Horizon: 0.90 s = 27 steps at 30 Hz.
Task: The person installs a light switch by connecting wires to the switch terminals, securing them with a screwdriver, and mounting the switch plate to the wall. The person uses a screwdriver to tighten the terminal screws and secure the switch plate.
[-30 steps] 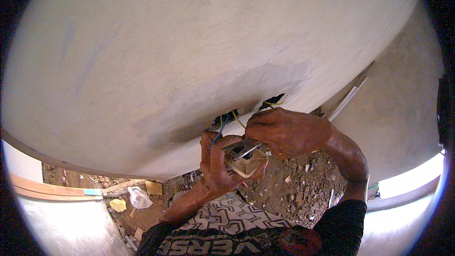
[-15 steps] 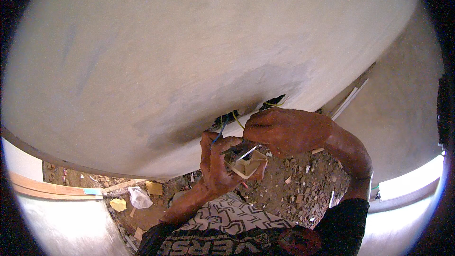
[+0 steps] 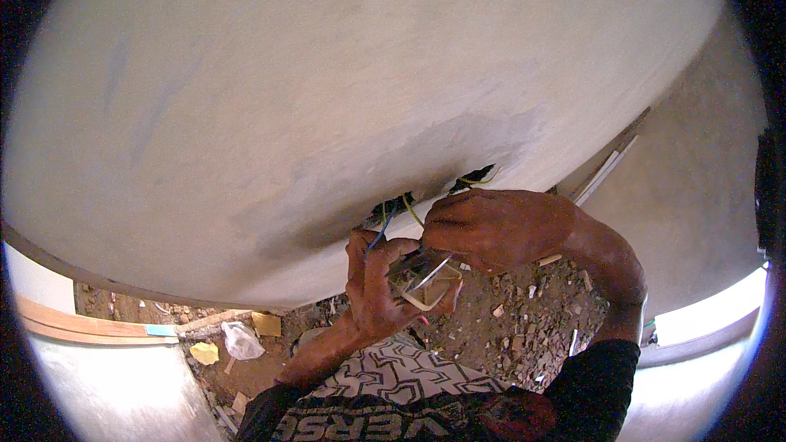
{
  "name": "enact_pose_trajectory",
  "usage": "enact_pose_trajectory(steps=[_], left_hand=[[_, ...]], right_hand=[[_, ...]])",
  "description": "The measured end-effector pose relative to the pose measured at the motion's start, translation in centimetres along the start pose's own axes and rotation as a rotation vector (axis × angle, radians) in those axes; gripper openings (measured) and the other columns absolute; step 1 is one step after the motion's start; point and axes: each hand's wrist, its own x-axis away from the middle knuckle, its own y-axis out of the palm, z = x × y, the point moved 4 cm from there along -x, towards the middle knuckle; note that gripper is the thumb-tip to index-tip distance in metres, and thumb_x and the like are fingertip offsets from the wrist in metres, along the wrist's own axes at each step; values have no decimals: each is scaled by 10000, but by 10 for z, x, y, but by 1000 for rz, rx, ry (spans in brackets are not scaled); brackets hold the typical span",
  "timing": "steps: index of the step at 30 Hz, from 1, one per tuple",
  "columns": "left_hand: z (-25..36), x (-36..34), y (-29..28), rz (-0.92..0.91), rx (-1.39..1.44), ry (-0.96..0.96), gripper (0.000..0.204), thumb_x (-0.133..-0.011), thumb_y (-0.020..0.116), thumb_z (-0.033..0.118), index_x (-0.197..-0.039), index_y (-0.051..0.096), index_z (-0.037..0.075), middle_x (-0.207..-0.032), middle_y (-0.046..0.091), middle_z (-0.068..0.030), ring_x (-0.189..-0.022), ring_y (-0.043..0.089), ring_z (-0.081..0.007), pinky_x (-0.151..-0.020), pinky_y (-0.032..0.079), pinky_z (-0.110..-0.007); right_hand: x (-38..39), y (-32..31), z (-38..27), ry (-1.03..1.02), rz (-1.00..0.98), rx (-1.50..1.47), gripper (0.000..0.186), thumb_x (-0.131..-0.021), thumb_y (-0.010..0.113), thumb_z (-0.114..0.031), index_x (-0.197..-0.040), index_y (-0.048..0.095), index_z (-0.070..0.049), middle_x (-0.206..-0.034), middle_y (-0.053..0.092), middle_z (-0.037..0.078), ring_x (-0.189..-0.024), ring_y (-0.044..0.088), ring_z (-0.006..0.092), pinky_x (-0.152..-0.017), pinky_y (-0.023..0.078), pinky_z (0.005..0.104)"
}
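**Open cream plastic box [image 3: 435, 295] held in the left hand [image 3: 374, 286]**

It was gripped by curled fingers, below and left of the right hand [image 3: 494, 229]. Across its opening a slim, pale, straight rod [image 3: 430, 272] was slanted, its long axis running down-left from the right hand's bunched fingers; whether it was pinched there could not be told.

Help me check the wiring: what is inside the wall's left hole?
The left hole shows a blue wire and yellow wires; the wall hides where they run deeper.
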Motion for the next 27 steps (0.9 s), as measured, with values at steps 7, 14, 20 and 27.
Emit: enact_pose_trajectory(steps=[7,14,20,27], left_hand=[[-8,15,6,41,58,-9,692,-611,930,288,-1113,547,5,-948,557,-123,-798,516,-300,-635,436,-411],[12,0,-4,-24,-155,94,663,-638,927,322,-1089,557,7,-934,586,-113,-749,566,-274,-667,457,-399],[6,1,-5,-24,-8,-5,664,-642,928,350,-1079,567,5,-921,623,-100,-756,596,-275,-687,464,-393],[7,5,-7,-28,-41,16,683,-648,925,323,-1115,549,-5,-949,631,-126,-805,594,-304,-701,469,-421]], right_hand=[[-1,5,2,-45,33,-33,282,-858,653,-113,-1104,576,2,-1004,613,214,-944,627,396,-808,531,457],[-1,9,8,-96,129,-166,238,-864,650,-77,-1081,606,9,-989,629,208,-904,638,395,-781,536,466],[0,14,15,-145,194,-240,272,-852,648,-56,-1106,602,28,-959,639,209,-867,643,403,-742,531,477],[-1,11,10,-146,214,-274,278,-857,649,-59,-1117,602,28,-951,641,204,-841,639,403,-717,525,483]])
